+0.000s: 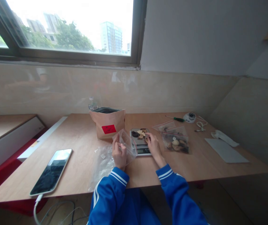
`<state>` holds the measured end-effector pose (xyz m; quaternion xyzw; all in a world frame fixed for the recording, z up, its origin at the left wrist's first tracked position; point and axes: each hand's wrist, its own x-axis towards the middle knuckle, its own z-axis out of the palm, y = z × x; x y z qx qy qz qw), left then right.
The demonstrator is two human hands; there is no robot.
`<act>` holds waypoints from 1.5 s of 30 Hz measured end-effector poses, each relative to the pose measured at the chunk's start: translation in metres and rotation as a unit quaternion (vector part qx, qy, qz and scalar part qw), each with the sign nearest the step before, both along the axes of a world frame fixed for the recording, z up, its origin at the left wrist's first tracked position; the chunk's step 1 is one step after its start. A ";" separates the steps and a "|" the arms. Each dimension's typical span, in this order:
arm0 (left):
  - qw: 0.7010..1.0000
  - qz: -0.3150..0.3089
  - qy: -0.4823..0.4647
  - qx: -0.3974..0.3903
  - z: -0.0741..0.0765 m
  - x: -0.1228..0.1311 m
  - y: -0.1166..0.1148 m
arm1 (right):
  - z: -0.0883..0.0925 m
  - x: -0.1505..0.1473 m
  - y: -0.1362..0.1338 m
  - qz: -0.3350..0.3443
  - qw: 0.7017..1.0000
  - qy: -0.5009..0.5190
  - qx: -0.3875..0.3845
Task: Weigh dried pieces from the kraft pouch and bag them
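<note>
My left hand (119, 153) pinches a clear zip bag (128, 142) and holds it open beside a small kitchen scale (141, 147). My right hand (153, 144) rests at the scale's right side, its fingertips on the dried pieces (140, 133) heaped on the pan. Whether those fingers hold a piece I cannot tell. A brown paper pouch (108, 123) with a red label stands open just behind the scale. Right of the scale lies a filled zip bag (176, 143) of the same pieces.
A phone (51, 171) on a cable lies at the front left of the wooden table (82, 137). Empty clear bags (101, 162) lie near my left arm. A screwdriver (175, 118), round white device (189, 117) and white sheet (225, 150) occupy the right side.
</note>
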<state>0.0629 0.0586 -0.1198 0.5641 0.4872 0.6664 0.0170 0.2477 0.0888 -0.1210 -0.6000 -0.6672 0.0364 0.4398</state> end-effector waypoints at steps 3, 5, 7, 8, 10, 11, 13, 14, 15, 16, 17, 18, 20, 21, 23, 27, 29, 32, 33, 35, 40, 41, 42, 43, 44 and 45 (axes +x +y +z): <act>1.000 0.000 -0.003 -0.004 0.000 0.000 0.000 | 0.006 0.000 -0.002 -0.002 1.000 0.015 -0.006; 1.000 0.000 -0.005 -0.008 -0.001 0.000 0.000 | 0.014 -0.001 -0.003 -0.007 0.999 0.032 -0.009; 1.000 -0.001 -0.007 -0.011 -0.001 0.000 0.000 | 0.025 -0.004 -0.005 -0.005 0.998 0.062 -0.007; 1.000 -0.002 -0.008 -0.012 -0.001 0.000 0.000 | 0.033 -0.007 -0.006 0.002 0.996 0.084 -0.001; 1.000 -0.003 -0.007 -0.010 0.000 0.000 0.000 | 0.050 -0.017 -0.012 0.028 0.990 0.139 0.015; 1.000 -0.003 -0.005 -0.008 0.000 0.000 0.000 | 0.059 -0.024 -0.016 0.052 0.984 0.172 0.019; 1.000 -0.004 -0.003 -0.003 0.000 0.000 0.000 | 0.076 -0.040 -0.025 0.131 0.963 0.235 0.002; 1.000 -0.006 -0.003 0.000 0.000 0.000 0.000 | 0.083 -0.048 -0.029 0.181 0.949 0.259 -0.019; 1.000 -0.008 -0.005 0.002 0.000 0.000 0.000 | 0.089 -0.056 -0.033 0.234 0.931 0.276 -0.043; 1.000 -0.010 -0.007 0.002 0.000 0.000 -0.001 | 0.094 -0.062 -0.036 0.281 0.914 0.286 -0.068; 1.000 -0.010 -0.008 0.002 0.000 0.000 -0.001 | 0.097 -0.066 -0.039 0.319 0.897 0.293 -0.090; 1.000 -0.010 -0.008 0.001 0.000 0.000 -0.001 | 0.099 -0.067 -0.041 0.344 0.884 0.297 -0.107; 1.000 -0.010 -0.007 0.000 0.000 0.000 -0.001 | 0.097 -0.064 -0.041 0.351 0.878 0.302 -0.119; 1.000 -0.010 -0.009 0.001 0.000 0.000 -0.001 | 0.093 -0.059 -0.039 0.336 0.887 0.297 -0.113; 1.000 -0.014 -0.012 0.004 0.000 0.001 -0.001 | 0.080 -0.045 -0.034 0.267 0.928 0.249 -0.074; 1.000 -0.019 -0.014 0.003 0.000 0.001 0.000 | 0.039 -0.015 -0.022 0.048 0.998 0.030 -0.017; 1.000 -0.021 -0.015 0.001 0.000 0.001 0.000 | 0.021 -0.005 -0.019 -0.024 0.998 -0.052 -0.030; 0.999 -0.026 -0.020 -0.001 -0.001 0.001 0.000 | 0.005 0.002 -0.019 -0.061 0.991 -0.109 -0.054; 0.999 -0.028 -0.023 -0.001 -0.002 0.001 0.000 | 0.003 0.003 -0.019 -0.068 0.989 -0.115 -0.060; 0.999 -0.032 -0.026 -0.003 -0.003 0.001 0.000 | 0.003 0.004 -0.020 -0.082 0.988 -0.108 -0.069; 0.999 -0.029 -0.020 -0.006 -0.002 0.001 0.000 | 0.018 0.000 -0.020 -0.008 0.999 0.009 -0.042; 1.000 -0.026 -0.016 -0.005 -0.001 0.001 0.000 | 0.024 -0.005 -0.021 0.019 0.998 0.039 -0.035; 1.000 -0.022 -0.012 -0.003 0.000 0.001 0.000 | 0.032 -0.011 -0.024 0.041 0.996 0.068 -0.028; 1.000 -0.020 -0.009 -0.002 0.001 0.000 0.000 | 0.040 -0.020 -0.026 0.058 0.993 0.096 -0.021; 1.000 -0.020 -0.006 -0.002 0.001 0.000 0.000 | 0.048 -0.029 -0.029 0.074 0.989 0.124 -0.013; 1.000 -0.021 -0.004 -0.001 0.001 0.000 0.000 | 0.056 -0.038 -0.032 0.093 0.985 0.148 -0.008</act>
